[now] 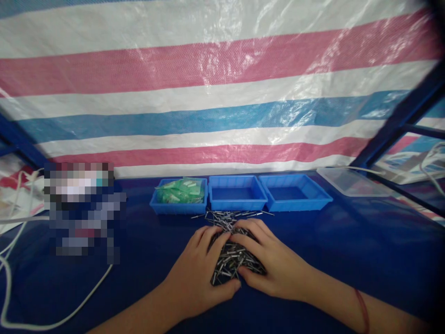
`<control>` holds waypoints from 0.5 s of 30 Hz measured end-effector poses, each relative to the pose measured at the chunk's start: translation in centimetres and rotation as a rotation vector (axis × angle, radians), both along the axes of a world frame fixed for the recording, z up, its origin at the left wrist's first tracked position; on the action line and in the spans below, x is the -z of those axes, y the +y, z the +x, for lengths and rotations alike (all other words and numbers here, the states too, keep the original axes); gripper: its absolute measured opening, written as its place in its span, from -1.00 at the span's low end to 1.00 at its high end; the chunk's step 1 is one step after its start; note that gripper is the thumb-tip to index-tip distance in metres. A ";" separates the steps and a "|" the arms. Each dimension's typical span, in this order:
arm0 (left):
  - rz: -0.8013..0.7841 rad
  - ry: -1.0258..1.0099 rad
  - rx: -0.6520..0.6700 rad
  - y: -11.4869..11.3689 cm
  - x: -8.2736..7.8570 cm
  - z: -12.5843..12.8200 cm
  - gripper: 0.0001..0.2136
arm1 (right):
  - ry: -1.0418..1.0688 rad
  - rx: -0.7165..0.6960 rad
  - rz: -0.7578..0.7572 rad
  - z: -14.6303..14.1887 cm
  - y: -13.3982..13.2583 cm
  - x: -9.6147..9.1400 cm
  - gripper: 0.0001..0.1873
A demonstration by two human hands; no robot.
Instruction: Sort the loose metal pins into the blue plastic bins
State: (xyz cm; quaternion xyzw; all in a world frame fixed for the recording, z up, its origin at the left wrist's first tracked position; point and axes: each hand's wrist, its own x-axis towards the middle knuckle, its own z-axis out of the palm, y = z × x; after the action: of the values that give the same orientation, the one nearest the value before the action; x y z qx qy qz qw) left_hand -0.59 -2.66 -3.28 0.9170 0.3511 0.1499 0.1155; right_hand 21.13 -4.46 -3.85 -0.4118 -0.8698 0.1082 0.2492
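A heap of small metal pins [230, 253] lies on the dark blue table [347, 250], just in front of the blue trays. My left hand [198, 269] cups the heap from the left, fingers curved over it. My right hand [267, 262] cups it from the right, fingers curled over the top. Both hands press against the pins and their fingertips nearly meet. A red band [361, 308] circles my right wrist.
Three blue trays stand in a row behind the pins: the left tray [179, 204] holds green packets [181, 191], the middle tray [237, 200] and right tray [295, 198] look bare. A clear lid [351, 183] lies right. White cables [69, 311] trail left. A striped tarp [208, 93] hangs behind.
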 end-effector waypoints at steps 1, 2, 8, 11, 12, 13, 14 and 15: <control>-0.006 -0.014 -0.010 -0.1 -0.1 0.2 -0.43 | 0.012 0.000 0.009 -0.1 0.0 0.0 -0.49; -0.013 -0.029 -0.018 -0.1 -0.1 0.4 -0.50 | 0.026 0.001 0.017 -0.2 0.0 -0.1 -0.55; 0.090 -0.081 -0.187 -0.3 0.2 0.1 -0.47 | 0.026 0.098 0.066 0.0 -0.2 0.3 -0.62; 0.177 -0.099 -0.346 -0.3 0.9 -0.3 -0.40 | 0.019 0.248 0.097 0.6 -0.5 0.5 -0.43; 0.190 -0.098 -0.371 -0.3 1.2 -0.4 -0.39 | 0.017 0.288 0.100 0.8 -0.5 0.5 -0.37; 0.194 -0.091 -0.385 -0.2 1.4 -0.5 -0.37 | 0.010 0.319 0.101 0.9 -0.6 0.6 -0.34; 0.190 -0.080 -0.386 -0.2 1.5 -0.5 -0.35 | -0.002 0.343 0.101 1.1 -0.6 0.7 -0.31; 0.182 -0.067 -0.385 -0.2 1.6 -0.6 -0.33 | -0.015 0.364 0.100 1.3 -0.6 0.8 -0.30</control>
State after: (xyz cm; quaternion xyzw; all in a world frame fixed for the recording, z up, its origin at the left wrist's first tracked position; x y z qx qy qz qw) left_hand -1.16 -2.88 -4.92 0.8343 0.5006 0.2306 0.0129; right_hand 22.40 -5.03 -4.67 -0.5502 -0.7872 0.0147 0.2782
